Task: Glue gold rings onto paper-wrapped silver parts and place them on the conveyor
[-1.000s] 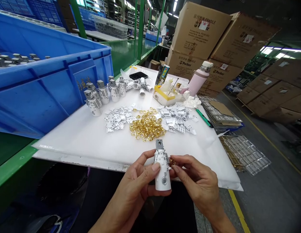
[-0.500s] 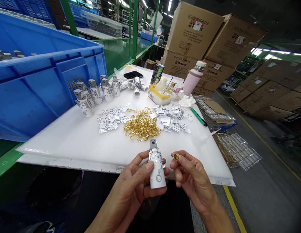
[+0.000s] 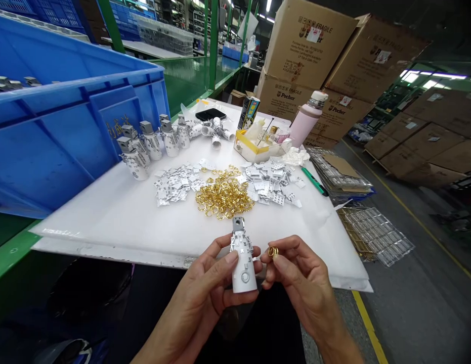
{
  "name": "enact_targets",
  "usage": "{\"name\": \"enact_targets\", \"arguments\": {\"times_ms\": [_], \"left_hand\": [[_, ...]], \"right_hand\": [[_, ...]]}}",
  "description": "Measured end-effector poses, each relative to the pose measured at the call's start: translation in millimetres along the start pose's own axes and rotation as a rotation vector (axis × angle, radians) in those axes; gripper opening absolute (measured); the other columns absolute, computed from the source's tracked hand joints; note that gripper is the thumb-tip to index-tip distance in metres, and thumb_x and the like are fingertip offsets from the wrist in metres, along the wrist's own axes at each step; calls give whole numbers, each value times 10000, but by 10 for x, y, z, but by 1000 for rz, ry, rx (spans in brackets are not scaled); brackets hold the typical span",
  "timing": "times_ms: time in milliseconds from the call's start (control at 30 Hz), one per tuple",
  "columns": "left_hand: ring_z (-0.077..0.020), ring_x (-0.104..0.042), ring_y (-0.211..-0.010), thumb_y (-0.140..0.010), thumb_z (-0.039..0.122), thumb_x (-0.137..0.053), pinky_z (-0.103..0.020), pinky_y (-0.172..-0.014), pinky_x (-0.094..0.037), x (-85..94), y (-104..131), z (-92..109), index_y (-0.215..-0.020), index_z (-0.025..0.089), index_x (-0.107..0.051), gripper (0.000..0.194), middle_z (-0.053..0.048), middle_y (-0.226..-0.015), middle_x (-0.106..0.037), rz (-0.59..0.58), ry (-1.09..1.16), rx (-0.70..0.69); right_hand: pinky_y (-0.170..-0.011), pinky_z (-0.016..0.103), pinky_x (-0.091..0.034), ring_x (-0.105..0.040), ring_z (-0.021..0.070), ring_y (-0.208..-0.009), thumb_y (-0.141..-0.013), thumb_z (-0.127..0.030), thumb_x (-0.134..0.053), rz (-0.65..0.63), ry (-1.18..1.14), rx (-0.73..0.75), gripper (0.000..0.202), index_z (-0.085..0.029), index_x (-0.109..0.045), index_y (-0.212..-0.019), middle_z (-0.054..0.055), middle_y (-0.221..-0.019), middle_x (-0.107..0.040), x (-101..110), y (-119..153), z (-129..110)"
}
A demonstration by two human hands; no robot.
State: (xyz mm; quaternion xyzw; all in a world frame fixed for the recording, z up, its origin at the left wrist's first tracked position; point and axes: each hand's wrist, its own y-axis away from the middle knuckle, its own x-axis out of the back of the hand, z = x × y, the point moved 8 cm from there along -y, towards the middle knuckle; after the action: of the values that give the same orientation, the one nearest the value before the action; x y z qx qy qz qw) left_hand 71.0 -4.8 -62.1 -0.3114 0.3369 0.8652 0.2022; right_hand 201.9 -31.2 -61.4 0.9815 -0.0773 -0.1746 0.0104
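Observation:
My left hand (image 3: 216,278) is wrapped round a white conical model part (image 3: 243,265) with a grey block on top and small grey fittings on its sides. It is held nearly upright over the table's front edge. Just to the right, my right hand (image 3: 298,280) pinches gold rings (image 3: 273,251) between thumb and fingertips, apart from the part. Beyond the hands lies a heap of gold rings (image 3: 225,197). Flat white pieces are piled on its left (image 3: 176,184) and on its right (image 3: 271,182). Several similar white conical parts (image 3: 134,162) stand at the back left.
A big blue crate (image 3: 64,136) borders the white table (image 3: 117,217) on the left. At the back are a phone (image 3: 211,115), a can (image 3: 249,114), a yellow-edged tray (image 3: 254,153) and a pink bottle (image 3: 306,121). A green cutter (image 3: 314,182) lies near the right edge. Cartons (image 3: 307,45) are stacked behind.
My right hand has turned slightly, and the pinched gold rings show more spread out, a little further left. The left hand still holds the white part. The view has shifted slightly.

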Motion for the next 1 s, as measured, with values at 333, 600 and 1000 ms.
{"name": "enact_targets", "arguments": {"times_ms": [333, 600, 1000], "left_hand": [[-193, -721, -869, -893, 171, -581, -248, -664, -593, -11, 9, -8, -1187, 156, -549, 297, -126, -1070, -730, -17, 30, -2], [-218, -708, -959, -887, 177, -595, -270, -705, -598, 23, 21, 28, -1194, 189, -514, 318, -125, -1158, -704, 46, 7, -44], [-217, -689, -973, -904, 249, -576, -289, -743, -573, -18, 22, -1, -1240, 199, -478, 353, -129, -1167, -694, 2, -64, -53]], "right_hand": [[-685, 171, -575, -681, 81, -697, -897, -218, -635, 47, 300, 175, 132, -260, -639, -1022, -12, -884, -697, -18, 66, -158], [-697, 136, -568, -667, 67, -721, -900, -180, -612, 56, 446, 273, 175, -284, -644, -1036, -31, -875, -656, -62, 110, -256], [-750, 238, -583, -669, 109, -759, -866, -227, -667, 6, 106, 71, 115, -252, -712, -970, 6, -936, -669, 7, 42, -78]]}}
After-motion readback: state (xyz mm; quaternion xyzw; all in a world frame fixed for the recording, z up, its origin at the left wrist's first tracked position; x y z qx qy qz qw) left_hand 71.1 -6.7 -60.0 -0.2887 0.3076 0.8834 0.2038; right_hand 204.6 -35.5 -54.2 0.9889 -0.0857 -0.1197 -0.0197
